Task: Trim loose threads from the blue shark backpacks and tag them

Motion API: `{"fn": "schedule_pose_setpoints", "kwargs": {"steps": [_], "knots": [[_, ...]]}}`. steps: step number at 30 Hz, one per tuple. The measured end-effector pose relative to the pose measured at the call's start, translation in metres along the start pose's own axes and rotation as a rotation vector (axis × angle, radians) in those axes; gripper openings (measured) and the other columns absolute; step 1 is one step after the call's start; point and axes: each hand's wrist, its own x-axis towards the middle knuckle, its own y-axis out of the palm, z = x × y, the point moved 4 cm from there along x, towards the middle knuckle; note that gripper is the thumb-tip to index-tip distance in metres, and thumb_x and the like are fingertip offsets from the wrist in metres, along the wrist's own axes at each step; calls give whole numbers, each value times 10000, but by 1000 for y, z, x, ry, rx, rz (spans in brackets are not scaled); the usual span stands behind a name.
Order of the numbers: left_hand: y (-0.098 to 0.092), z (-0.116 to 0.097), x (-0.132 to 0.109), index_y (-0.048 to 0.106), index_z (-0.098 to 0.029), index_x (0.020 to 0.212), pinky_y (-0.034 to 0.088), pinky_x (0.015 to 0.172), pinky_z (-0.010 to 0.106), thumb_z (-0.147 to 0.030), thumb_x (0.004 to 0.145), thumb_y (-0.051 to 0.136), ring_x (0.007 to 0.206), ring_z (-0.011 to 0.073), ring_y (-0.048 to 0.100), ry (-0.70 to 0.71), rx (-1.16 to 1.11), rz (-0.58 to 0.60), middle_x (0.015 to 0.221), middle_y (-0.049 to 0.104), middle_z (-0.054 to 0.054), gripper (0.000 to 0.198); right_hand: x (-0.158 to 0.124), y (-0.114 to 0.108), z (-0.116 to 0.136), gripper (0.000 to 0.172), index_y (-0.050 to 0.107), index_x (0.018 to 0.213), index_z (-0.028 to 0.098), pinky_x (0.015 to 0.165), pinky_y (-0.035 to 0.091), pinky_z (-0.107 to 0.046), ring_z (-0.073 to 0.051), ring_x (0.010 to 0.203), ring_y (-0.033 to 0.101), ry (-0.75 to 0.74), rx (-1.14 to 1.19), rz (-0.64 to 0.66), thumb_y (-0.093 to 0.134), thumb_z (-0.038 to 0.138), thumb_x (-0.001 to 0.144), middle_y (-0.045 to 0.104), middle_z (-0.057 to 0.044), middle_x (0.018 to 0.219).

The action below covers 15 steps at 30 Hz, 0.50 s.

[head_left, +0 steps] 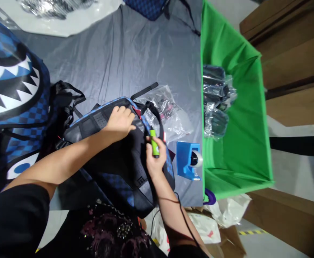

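"Holding what, exactly?"

"The right hand (156, 159) has thumb and fingers closed around a green tube (154, 143). The left hand (120, 123) lies half-curled on the backpack (124, 152), which rests on the grey cloth (124, 53) in front of the person."

"How would that bag handle?"

"Fairly light for its bulk, I'd guess: padded, stiffish panel, floppy strap (145, 90). I'd take hold at the blue-checked edge (169, 166); the smooth black part could slip."

"Anything unclear?"

"Whether the left fingers pinch anything, I can't tell. The grip covers part of the tube, so its use is uncertain. The bag's underside is hidden, and shadow darkens its middle."
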Motion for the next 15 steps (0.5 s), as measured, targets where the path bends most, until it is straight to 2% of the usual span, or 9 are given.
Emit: {"fn": "schedule_pose_setpoints", "kwargs": {"steps": [3,6,7,9,11,13,15], "knots": [[12,-16,2,689,-119,995,372,837,437,-445,817,723,995,326,554,142,50,74,973,650,147,374,26,-26,-17,263,528,1019,216,711,533,-295,-141,685,643,91,-46,-147,687,351,858,639,19,781],[18,-31,-5,708,-152,924,345,779,394,-394,786,763,966,296,555,189,22,154,945,634,108,284,40,-27,-23,250,468,941,235,531,449,-243,-103,465,491,161,145,-81,645,402,888,505,96,559],[19,-35,-7,712,-160,930,338,772,389,-364,783,765,964,290,555,191,12,168,954,632,103,257,41,-22,-22,241,470,942,236,521,442,-246,-103,445,473,150,204,-36,622,418,900,487,104,531],[22,-44,-10,715,-187,980,326,773,388,-327,786,759,956,274,554,196,-27,178,961,633,87,243,39,-13,-22,240,486,1012,235,547,469,-267,-109,456,503,136,279,31,571,440,922,545,89,570],[25,-50,-11,712,-211,1000,319,789,395,-333,798,751,950,260,552,206,-69,192,948,633,68,239,34,-8,-24,279,486,1107,236,607,510,-300,-116,517,577,139,297,63,532,454,940,655,45,722],[29,-54,-12,711,-218,968,316,813,403,-370,802,755,951,251,553,220,-98,213,924,631,51,229,30,-7,-27,285,487,1133,237,655,529,-316,-115,566,618,140,288,72,538,447,946,695,21,822],[33,-59,-11,713,-216,941,315,833,407,-391,794,768,979,251,552,227,-104,232,939,634,47,235,28,-6,-31,263,487,1100,242,633,518,-292,-109,559,616,145,264,67,582,422,934,675,44,764]]}}
